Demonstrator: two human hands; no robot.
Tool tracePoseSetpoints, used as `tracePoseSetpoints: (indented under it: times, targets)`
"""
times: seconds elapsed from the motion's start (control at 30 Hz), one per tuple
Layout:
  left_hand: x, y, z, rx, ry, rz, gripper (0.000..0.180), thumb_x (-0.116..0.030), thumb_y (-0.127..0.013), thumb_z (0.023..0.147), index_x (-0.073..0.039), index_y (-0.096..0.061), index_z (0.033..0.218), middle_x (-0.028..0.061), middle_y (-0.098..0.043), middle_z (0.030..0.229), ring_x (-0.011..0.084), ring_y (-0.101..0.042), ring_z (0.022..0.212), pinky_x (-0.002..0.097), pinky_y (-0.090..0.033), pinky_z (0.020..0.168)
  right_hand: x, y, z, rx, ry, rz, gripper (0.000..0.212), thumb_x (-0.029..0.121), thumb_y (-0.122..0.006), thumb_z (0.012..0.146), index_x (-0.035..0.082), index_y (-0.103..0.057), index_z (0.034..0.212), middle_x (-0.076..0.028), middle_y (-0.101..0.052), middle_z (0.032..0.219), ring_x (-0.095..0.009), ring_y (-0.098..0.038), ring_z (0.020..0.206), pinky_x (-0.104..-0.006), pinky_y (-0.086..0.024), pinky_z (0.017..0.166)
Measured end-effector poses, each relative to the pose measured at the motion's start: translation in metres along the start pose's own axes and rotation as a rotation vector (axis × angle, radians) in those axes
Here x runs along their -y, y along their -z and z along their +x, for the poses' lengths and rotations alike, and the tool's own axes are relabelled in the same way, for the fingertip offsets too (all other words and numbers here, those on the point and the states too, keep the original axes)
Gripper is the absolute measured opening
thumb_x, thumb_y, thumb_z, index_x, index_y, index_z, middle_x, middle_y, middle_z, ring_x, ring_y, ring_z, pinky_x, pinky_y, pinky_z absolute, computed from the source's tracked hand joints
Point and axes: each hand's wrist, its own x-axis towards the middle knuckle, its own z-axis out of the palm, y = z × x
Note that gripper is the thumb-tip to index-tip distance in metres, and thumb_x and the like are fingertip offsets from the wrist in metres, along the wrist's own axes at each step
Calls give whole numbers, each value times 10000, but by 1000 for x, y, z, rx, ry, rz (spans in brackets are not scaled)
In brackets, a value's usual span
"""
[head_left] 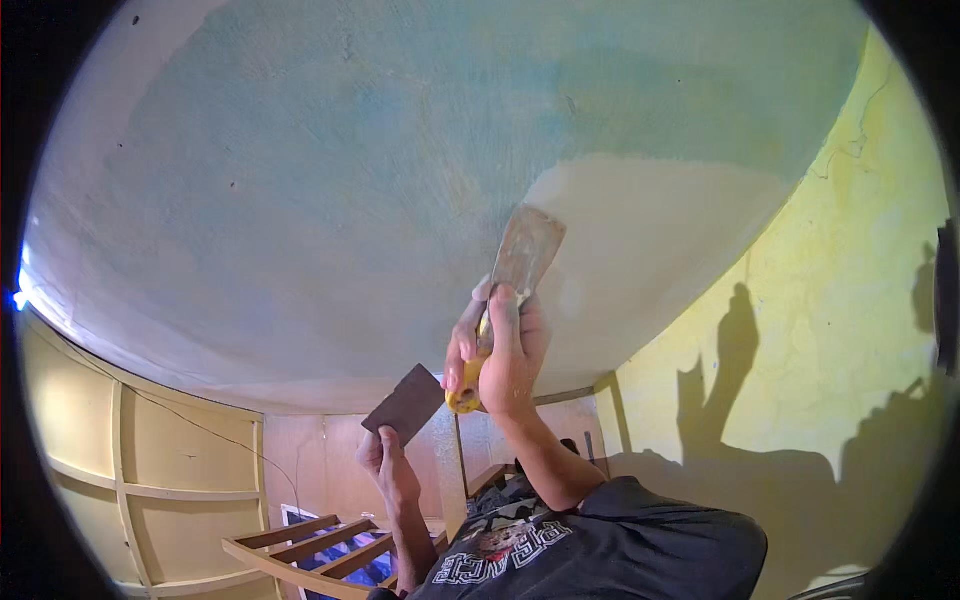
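My right hand (515, 355) is wrapped round the yellow handle of a putty knife (530, 248). Its broad, smeared metal blade points up against the ceiling (350, 180), at the edge between the bluish-green surface and a smooth pale patch (665, 215). Whitish residue coats the fingers. Lower and to the left, my left hand (392, 472) grips a dark, flat rectangular plate (405, 402) by its lower edge, held apart from the ceiling. Whether the plate carries any filler cannot be made out.
A yellow wall (790, 350) with cracks and my shadow rises on the right. Below on the left stands a wooden slatted frame (320, 550). Behind it are a panelled cream wall (190, 450) and a hanging cable. A bright light shows at the far left.
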Motion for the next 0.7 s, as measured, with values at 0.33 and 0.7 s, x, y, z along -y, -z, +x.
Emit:
tracePoseSetpoints:
  times: [0.33, 0.7]
  targets:
    - [-2, -5, -4, -40, -16, -48, 337, -283, -587, 1033, 28, -683, 1124, 49, -696, 1055, 114, -605, 963, 291, -464, 861, -4, 2, -5, -4, -51, -39, 313, 329, -426, 1074, 22, -468, 1026, -46, -489, 566, -180, -510, 357, -316, -449, 351]
    - [0, -3, -3, -41, -18, -47, 325, -282, -592, 1030, 19, -684, 1112, 38, -695, 1035, 110, -604, 947, 302, -461, 871, -13, 7, -9, -5, -23, 14, 329, 352, -428, 1076, 26, -463, 1047, -30, -483, 557, -155, -512, 368, -292, -437, 353]
